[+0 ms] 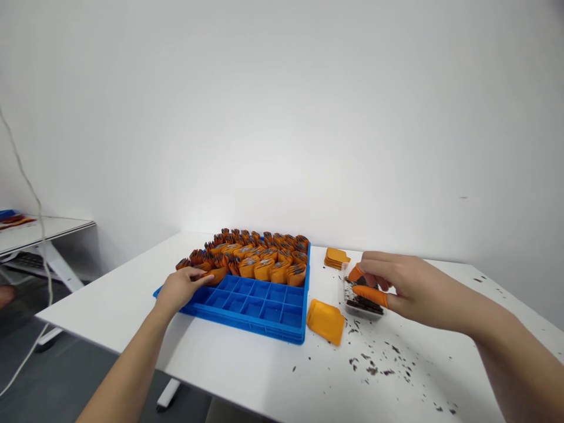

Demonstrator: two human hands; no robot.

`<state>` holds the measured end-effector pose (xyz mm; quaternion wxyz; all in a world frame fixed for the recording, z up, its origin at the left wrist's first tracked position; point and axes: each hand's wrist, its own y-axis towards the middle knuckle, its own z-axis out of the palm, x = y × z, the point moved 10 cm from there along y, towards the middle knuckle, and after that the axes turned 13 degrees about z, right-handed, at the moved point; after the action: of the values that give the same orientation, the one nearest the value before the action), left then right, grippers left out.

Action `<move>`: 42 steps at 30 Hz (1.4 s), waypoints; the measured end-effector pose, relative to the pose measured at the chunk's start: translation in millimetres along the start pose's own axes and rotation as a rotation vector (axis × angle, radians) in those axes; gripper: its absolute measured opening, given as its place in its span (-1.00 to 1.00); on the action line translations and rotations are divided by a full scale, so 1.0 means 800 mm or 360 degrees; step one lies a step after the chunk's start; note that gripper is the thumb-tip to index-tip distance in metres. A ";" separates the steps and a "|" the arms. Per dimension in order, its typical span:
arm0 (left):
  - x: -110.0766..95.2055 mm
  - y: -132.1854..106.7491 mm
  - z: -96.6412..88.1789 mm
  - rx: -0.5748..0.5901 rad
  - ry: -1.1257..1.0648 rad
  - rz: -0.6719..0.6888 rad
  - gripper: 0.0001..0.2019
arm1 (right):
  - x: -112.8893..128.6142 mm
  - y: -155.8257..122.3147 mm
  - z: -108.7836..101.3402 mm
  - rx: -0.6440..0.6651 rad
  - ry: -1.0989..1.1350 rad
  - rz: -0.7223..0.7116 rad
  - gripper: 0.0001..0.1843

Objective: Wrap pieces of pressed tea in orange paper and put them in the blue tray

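My left hand (178,289) is at the near left corner of the blue compartment tray (273,333), its fingers closed on a small orange pouch (217,275). More filled orange pouches (263,269) stand packed in the tray's back rows. On the right, my right hand (399,288) wears orange finger cots on the thumb and index finger. These two fingers are apart over a clear plastic box (369,312) of dark brown flakes, with nothing visible between them. Its other fingers are curled. The hand hides part of the box.
Flat orange pouches (326,321) lie right of the tray, and a small stack of them (336,257) sits farther back. Dark crumbs (372,371) are scattered over the white table (247,376). A white wall stands behind. Another table (48,229) and a hanging cable (27,182) are at left.
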<state>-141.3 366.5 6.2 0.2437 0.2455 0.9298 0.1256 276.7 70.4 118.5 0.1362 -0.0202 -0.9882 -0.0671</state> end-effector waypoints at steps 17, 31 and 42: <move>-0.088 -0.027 -0.019 0.0002 0.0752 -0.0187 -0.58 | -0.010 0.012 0.035 0.0205 0.0062 0.0099 -0.71; -0.456 -0.097 0.188 0.0746 0.0259 0.1762 -0.73 | -0.004 0.000 0.013 0.0172 -0.0021 0.0089 -0.79; -0.437 -0.097 0.209 0.0799 -0.0006 0.1699 -0.73 | -0.028 0.018 0.019 0.0205 0.0029 0.0128 -0.82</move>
<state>180.2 138.2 -26.4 0.0827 0.7299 0.6785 0.0064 295.3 86.5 99.8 0.1486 -0.0503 -0.9876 0.0021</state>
